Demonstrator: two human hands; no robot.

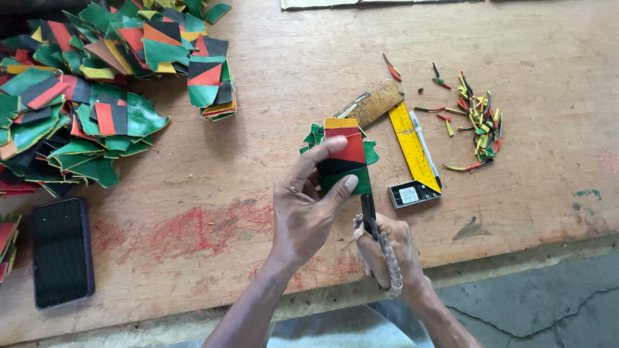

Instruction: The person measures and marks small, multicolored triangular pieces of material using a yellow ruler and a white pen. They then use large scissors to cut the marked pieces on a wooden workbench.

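My left hand [303, 206] pinches a small stack of striped leather-like pieces [346, 154] in yellow, red, black and green, thumb on top and fingers at the lower edge. My right hand [387, 248] grips scissors [369, 216] with cord-wrapped handles; the dark blades point up at the stack's bottom right edge. A few green pieces [314, 136] lie under the stack on the wooden table [271, 84].
A big heap of the same coloured pieces [97, 84] fills the upper left. A yellow metal square ruler [412, 145] and a pen [425, 145] lie right of the stack, with thin cut trimmings [477, 125] beyond. A dark phone [61, 251] rests at lower left.
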